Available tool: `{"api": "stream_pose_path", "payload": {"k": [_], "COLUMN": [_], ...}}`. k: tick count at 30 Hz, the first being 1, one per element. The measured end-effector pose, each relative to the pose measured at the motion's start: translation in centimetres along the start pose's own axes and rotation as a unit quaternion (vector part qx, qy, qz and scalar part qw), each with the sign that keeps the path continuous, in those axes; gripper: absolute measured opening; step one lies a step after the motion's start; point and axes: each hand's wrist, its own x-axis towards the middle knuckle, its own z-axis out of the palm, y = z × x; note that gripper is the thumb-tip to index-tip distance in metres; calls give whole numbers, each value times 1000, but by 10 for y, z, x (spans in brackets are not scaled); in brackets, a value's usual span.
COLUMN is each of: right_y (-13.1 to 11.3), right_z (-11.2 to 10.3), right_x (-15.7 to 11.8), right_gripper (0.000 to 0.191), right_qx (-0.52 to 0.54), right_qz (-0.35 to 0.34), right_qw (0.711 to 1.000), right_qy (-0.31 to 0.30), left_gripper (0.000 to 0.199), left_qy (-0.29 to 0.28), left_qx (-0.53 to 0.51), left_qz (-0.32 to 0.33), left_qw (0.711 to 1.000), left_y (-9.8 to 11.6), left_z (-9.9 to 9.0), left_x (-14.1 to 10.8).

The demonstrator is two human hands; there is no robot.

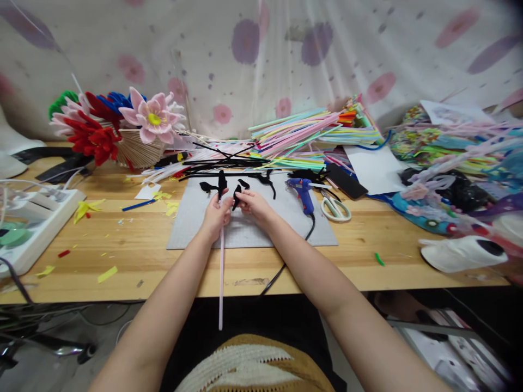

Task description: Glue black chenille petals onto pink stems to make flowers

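Observation:
My left hand [217, 216] is closed round the upper part of a thin pale pink stick [221, 272], which hangs down past the table's front edge. Black fuzzy petal shapes [222, 182] rise from the top of that stick. Just to the right, my right hand [254, 207] pinches a separate black fuzzy piece [237, 196]. More black fuzzy pieces [267, 178] lie behind, on the grey mat [192, 218]. A blue glue gun [303, 196] rests on the mat's right side, beside scissors with pale handles [335, 209].
Pink, red and blue fuzzy flowers [153, 117] stand back left. Bundles of coloured pipe cleaners [302, 133] lie along the back. A power strip [44, 223] is at left, a phone [347, 181] right of the mat, and a white object [461, 253] far right.

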Motion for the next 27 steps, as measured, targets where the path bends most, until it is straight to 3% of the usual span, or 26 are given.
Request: {"api": "stream_pose_path", "payload": {"k": [4,8,10,15,21,27], "right_y": [-2,-2,-3,-6,0,5], "right_z": [-2,-3,-5,-11,-14,-9], "right_x": [-4,-8,-10,-13,-7,-2], "right_gripper": [30,27,32,39,35,33], "right_qx": [-116,-213,-228,-275,-155,-13], "right_qz": [21,57,52,13,26,42], "right_qw": [991,965,961,953,986,995], "right_qy": [-58,-143,-148,-125,-53,-90], "left_gripper": [56,55,55,46,44,49], "left_qy": [47,20,26,126,87,1], "left_qx": [-13,-10,-13,-52,-57,-4], "left_qz": [4,-34,-23,18,2,-39], "left_qw": [999,999,999,990,995,999], "left_y": [3,4,3,3,6,6], "left_z": [-3,-6,-8,-13,-15,-12], "left_x": [1,1,2,5,3,-1]}}
